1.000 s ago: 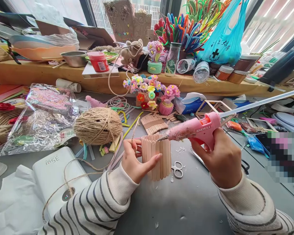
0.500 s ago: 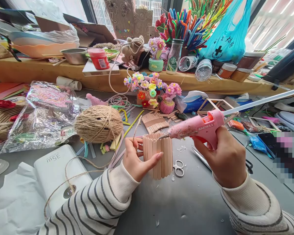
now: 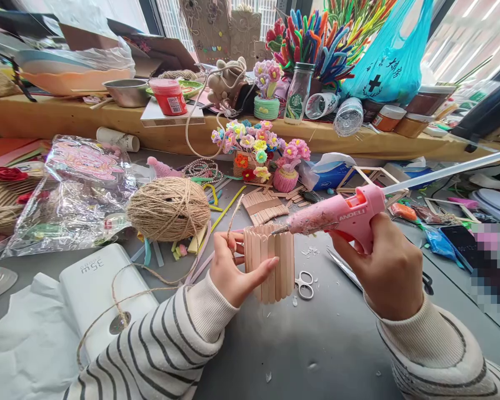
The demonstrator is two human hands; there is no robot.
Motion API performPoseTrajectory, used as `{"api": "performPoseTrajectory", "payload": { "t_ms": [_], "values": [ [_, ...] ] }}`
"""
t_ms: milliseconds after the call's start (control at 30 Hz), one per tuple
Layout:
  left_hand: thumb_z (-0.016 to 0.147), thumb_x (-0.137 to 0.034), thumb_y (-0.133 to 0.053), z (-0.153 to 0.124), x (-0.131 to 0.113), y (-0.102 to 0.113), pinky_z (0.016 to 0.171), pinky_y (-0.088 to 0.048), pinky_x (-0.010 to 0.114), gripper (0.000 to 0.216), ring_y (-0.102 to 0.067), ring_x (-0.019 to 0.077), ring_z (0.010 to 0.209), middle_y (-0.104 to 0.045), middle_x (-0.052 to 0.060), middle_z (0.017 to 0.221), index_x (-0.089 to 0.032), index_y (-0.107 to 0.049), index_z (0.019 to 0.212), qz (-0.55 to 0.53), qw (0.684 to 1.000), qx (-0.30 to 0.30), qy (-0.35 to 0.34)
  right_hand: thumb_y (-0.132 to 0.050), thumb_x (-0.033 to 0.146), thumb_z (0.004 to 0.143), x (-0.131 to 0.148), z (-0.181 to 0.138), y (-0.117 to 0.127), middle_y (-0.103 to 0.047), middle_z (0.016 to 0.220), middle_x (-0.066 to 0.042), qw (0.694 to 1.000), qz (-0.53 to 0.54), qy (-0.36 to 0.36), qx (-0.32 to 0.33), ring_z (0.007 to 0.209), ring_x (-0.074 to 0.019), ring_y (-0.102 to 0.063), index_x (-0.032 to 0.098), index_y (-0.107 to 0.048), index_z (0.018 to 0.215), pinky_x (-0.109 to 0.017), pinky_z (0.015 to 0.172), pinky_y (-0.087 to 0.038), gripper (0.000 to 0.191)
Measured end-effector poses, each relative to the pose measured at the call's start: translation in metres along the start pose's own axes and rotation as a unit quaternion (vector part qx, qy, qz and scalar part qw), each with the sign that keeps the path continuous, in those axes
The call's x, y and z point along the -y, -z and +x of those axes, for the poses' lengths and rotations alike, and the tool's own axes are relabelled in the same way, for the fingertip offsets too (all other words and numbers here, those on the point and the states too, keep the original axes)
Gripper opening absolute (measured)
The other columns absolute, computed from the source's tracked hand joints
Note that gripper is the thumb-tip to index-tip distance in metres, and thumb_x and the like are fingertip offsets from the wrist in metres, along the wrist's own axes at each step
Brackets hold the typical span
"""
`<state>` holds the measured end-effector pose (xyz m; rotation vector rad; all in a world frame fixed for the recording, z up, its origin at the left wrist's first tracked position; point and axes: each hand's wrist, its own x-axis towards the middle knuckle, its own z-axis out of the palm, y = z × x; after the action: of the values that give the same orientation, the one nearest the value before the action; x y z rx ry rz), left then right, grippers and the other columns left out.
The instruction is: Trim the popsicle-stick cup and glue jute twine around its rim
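Observation:
My left hand is closed around the side of a small cup made of upright wooden craft sticks, its thumb lying across the front. A strand of jute twine rises between the fingers of that hand and trails back over the left sleeve. In my right hand is a pink hot glue gun, with a long clear glue stick jutting from its back. The gun's nozzle points left and meets the upper rim of the stick cup. The cup's far side is hidden.
A ball of jute twine sits left of the cup, behind a white power bank. Small scissors lie just right of the cup. Behind are bundled craft sticks and crocheted flowers. A phone lies at the right.
The view has shifted very slightly. Both hands, the stick cup and the glue gun keep nearly the same positions, with the nozzle still at the rim.

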<state>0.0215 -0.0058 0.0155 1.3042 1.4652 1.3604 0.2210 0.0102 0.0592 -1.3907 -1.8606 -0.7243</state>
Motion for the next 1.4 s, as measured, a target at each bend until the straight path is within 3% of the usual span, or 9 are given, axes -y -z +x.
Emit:
{"api": "performPoseTrajectory", "payload": {
  "t_ms": [900, 1400],
  "values": [
    [0.053, -0.045, -0.07, -0.0002, -0.002, 0.0001, 0.059, -0.052, 0.03, 0.056, -0.057, 0.0149, 0.077, -0.047, 0.0, 0.086, -0.023, -0.023, 0.073, -0.007, 1.0, -0.006, 0.003, -0.051, 0.037, 0.079, -0.0032, -0.0007, 0.002, -0.047, 0.056, 0.001, 1.0, 0.003, 0.005, 0.009, 0.047, -0.0124, -0.045, 0.019, -0.047, 0.076, -0.024, 0.042, -0.03, 0.019],
    [0.054, -0.047, -0.069, 0.0004, -0.0005, 0.0012, 0.061, -0.053, 0.031, 0.057, -0.056, 0.0133, 0.074, -0.047, 0.001, 0.089, -0.023, -0.022, 0.074, 0.002, 1.0, 0.002, 0.004, -0.043, 0.043, 0.082, -0.0018, -0.0002, 0.0026, -0.046, 0.052, 0.0, 0.999, 0.025, -0.02, 0.018, 0.044, -0.0135, -0.043, 0.02, -0.05, 0.073, -0.026, 0.041, -0.027, 0.026]
  ]
}}
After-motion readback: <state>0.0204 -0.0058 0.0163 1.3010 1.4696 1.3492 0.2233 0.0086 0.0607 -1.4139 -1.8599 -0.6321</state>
